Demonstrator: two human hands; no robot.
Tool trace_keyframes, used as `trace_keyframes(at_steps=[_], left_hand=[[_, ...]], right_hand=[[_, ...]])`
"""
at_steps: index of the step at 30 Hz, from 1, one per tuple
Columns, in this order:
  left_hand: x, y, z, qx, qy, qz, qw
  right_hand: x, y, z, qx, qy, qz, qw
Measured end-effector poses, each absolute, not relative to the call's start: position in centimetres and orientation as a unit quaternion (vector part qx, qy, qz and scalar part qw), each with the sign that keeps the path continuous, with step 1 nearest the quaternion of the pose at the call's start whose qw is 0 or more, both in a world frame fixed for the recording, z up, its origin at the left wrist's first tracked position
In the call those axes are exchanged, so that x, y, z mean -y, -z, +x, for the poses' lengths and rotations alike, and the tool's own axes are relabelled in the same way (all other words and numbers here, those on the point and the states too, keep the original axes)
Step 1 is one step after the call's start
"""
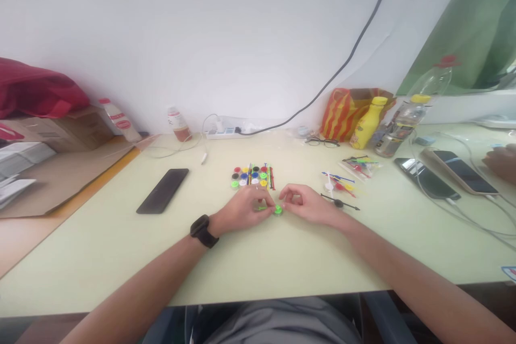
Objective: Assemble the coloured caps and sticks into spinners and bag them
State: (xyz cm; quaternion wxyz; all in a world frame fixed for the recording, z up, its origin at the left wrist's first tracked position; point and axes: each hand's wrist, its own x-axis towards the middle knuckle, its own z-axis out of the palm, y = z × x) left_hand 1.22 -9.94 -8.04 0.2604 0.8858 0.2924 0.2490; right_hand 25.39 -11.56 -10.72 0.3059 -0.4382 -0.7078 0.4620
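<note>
Thumb and fingers of my left hand (pixel 250 207) are closed on a small green spinner (pixel 278 209), a round disc with an arrow whose tip shows on the left. From the other side, my right hand (pixel 300 201) pinches at the disc's edge; its fingertips partly hide the contact. Behind my left hand lie rows of coloured round discs (pixel 244 176) and several thin coloured arrows (pixel 272 177). To the right of my right hand rest a black spinner (pixel 338 203), a white spinner (pixel 329 185) and red and yellow ones close together.
A black phone (pixel 163 191) lies on the left. A bag of coloured arrows (pixel 360 165), glasses (pixel 322 142), a yellow bottle (pixel 367 123) and clear bottles stand or lie at the back right. Cabled phones (pixel 427 178) and another person's hand (pixel 502 164) are far right. A power strip (pixel 223 133) sits by the wall.
</note>
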Motion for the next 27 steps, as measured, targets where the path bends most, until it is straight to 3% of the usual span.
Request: trace_keyframes(at_steps=[13,22,27], left_hand=[[10.0,8.8,1.7,-0.333,-0.241,0.877,0.25],[9.3,9.0,1.7,-0.403,-0.354,0.806,0.251],[9.0,9.3,1.7,-0.416,-0.373,0.796,0.232]], right_hand=[[11.9,10.0,25.3,0.734,-0.432,-0.45,0.27],[12.8,9.4,25.8,0.722,-0.239,-0.555,0.336],[13.1,8.4,25.5,0.733,-0.33,-0.504,0.315]])
